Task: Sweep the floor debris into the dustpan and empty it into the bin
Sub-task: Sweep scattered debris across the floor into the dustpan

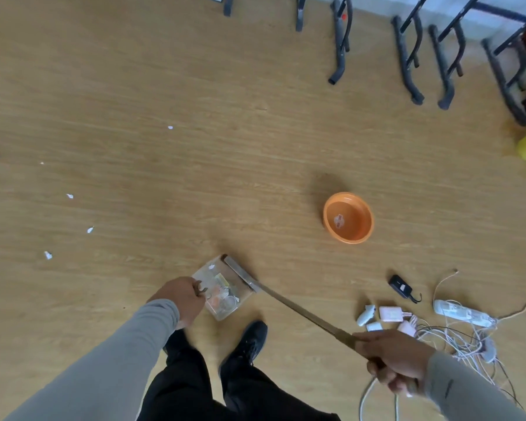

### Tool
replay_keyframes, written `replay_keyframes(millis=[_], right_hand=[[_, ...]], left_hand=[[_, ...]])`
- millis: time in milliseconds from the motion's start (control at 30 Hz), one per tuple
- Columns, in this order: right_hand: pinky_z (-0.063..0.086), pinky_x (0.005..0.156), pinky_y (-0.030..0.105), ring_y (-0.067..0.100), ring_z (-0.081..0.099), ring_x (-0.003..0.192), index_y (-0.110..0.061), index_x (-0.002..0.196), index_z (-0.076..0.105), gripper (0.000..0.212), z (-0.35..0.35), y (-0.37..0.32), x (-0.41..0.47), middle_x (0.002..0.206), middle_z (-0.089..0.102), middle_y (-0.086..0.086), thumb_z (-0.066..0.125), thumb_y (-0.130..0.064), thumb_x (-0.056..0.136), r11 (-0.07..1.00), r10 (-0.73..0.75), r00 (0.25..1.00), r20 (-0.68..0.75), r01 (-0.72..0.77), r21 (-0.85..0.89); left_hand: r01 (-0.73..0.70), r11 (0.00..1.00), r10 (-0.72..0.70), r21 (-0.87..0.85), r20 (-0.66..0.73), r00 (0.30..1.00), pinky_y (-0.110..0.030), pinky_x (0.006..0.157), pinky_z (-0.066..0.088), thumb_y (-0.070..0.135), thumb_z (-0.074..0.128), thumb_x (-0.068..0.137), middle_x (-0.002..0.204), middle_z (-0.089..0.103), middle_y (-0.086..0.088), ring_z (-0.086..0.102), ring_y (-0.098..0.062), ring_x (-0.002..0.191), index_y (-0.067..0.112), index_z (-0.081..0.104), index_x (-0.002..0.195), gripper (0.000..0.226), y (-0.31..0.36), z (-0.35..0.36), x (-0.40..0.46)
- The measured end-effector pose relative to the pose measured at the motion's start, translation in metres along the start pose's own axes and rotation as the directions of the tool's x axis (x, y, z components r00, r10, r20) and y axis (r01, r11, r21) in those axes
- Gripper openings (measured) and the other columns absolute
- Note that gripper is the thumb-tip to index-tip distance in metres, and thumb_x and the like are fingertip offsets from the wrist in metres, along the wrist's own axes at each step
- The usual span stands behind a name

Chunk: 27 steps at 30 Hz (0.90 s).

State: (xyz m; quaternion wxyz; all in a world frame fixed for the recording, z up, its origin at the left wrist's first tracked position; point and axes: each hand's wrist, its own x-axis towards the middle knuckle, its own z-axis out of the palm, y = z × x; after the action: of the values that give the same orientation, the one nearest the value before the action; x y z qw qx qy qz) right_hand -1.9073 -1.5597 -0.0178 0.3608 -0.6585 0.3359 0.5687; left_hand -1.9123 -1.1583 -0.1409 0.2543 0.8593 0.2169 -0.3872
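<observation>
both arms stretched down at the wood-grain floor [195, 147]
left hand [179, 300] curls round the clear plastic dustpan [222, 291] edge by the shoe; right hand [398, 360] grips the long thin broom handle [301, 311], head against the pan.
</observation>
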Motion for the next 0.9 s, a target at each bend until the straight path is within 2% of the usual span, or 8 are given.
replay_keyframes(millis=[67,200,300,400,567,733,800,900], right_hand=[[0.025,0.038,0.016,0.014,0.034,0.042,-0.028,0.12,0.066,0.022,-0.019,0.0,-0.026,0.066,0.056,0.013,0.059,-0.021,0.1,0.998,-0.033,0.999,0.018,0.032,0.047],[0.03,0.039,0.021,0.017,0.042,0.043,-0.036,0.105,0.075,0.016,-0.015,-0.019,-0.049,0.064,0.058,0.012,0.063,-0.029,0.096,0.963,-0.178,0.984,-0.018,0.171,-0.208],[0.033,0.053,0.029,0.023,0.048,0.057,-0.018,0.104,0.075,0.024,0.01,-0.046,-0.034,0.066,0.055,0.014,0.074,-0.029,0.083,0.924,-0.214,0.976,0.041,0.216,-0.315],[0.034,0.052,0.03,0.024,0.049,0.054,0.001,0.11,0.066,0.022,0.049,-0.084,-0.013,0.061,0.052,0.015,0.065,-0.013,0.094,0.879,-0.283,0.957,0.062,0.284,-0.383],[0.028,0.041,0.023,0.017,0.039,0.04,-0.002,0.111,0.061,0.017,0.126,-0.137,-0.018,0.056,0.047,0.011,0.051,-0.012,0.103,0.879,-0.284,0.953,0.103,0.302,-0.37],[0.033,0.043,0.026,0.021,0.047,0.047,0.0,0.107,0.065,0.014,0.181,-0.146,-0.047,0.066,0.059,0.018,0.055,-0.007,0.1,0.868,-0.324,0.939,0.12,0.345,-0.356],[0.035,0.049,0.029,0.023,0.051,0.051,0.003,0.105,0.067,0.015,0.213,-0.14,-0.054,0.065,0.064,0.017,0.059,0.002,0.092,0.84,-0.36,0.931,0.066,0.354,-0.412],[0.029,0.043,0.023,0.02,0.045,0.046,-0.004,0.106,0.066,0.022,0.274,-0.133,-0.062,0.062,0.061,0.013,0.057,0.004,0.088,0.829,-0.382,0.924,0.0,0.343,-0.442]], left_hand=[[-0.001,1.0,0.001,0.001,0.024,1.0,-0.028,0.063,0.048,0.037,0.053,0.093,0.085,0.067,0.003,0.065,-0.017,0.077,0.024,0.063,0.098,0.018,-0.006,-0.005,-0.011],[0.024,0.998,-0.026,-0.056,-0.034,0.999,-0.033,0.075,0.056,0.032,0.053,0.092,0.088,0.068,0.003,0.066,-0.018,0.078,0.026,0.064,0.097,0.014,-0.031,-0.02,-0.053],[0.067,0.991,-0.078,-0.119,-0.089,0.993,-0.033,0.077,0.058,0.038,0.052,0.091,0.09,0.068,0.006,0.067,-0.016,0.08,0.029,0.064,0.1,0.017,-0.068,-0.034,-0.092],[0.108,0.955,-0.153,-0.278,-0.143,0.978,-0.037,0.084,0.059,0.042,0.055,0.086,0.093,0.072,0.007,0.07,-0.017,0.086,0.035,0.065,0.093,0.014,-0.11,-0.046,-0.125],[0.141,0.883,-0.254,-0.448,-0.204,0.946,-0.033,0.09,0.057,0.048,0.061,0.077,0.1,0.071,0.018,0.069,-0.007,0.091,0.046,0.059,0.091,0.014,-0.178,-0.065,-0.169],[0.16,0.829,-0.345,-0.536,-0.264,0.901,-0.028,0.087,0.056,0.045,0.065,0.083,0.096,0.071,0.018,0.068,-0.005,0.088,0.044,0.06,0.1,0.018,-0.255,-0.08,-0.202],[0.157,0.812,-0.373,-0.562,-0.293,0.88,-0.028,0.084,0.057,0.043,0.065,0.085,0.093,0.072,0.015,0.068,-0.007,0.085,0.041,0.062,0.098,0.014,-0.292,-0.086,-0.216],[0.151,0.787,-0.406,-0.598,-0.318,0.857,-0.029,0.083,0.057,0.04,0.066,0.088,0.093,0.072,0.014,0.068,-0.007,0.084,0.042,0.062,0.101,0.014,-0.356,-0.089,-0.24]])
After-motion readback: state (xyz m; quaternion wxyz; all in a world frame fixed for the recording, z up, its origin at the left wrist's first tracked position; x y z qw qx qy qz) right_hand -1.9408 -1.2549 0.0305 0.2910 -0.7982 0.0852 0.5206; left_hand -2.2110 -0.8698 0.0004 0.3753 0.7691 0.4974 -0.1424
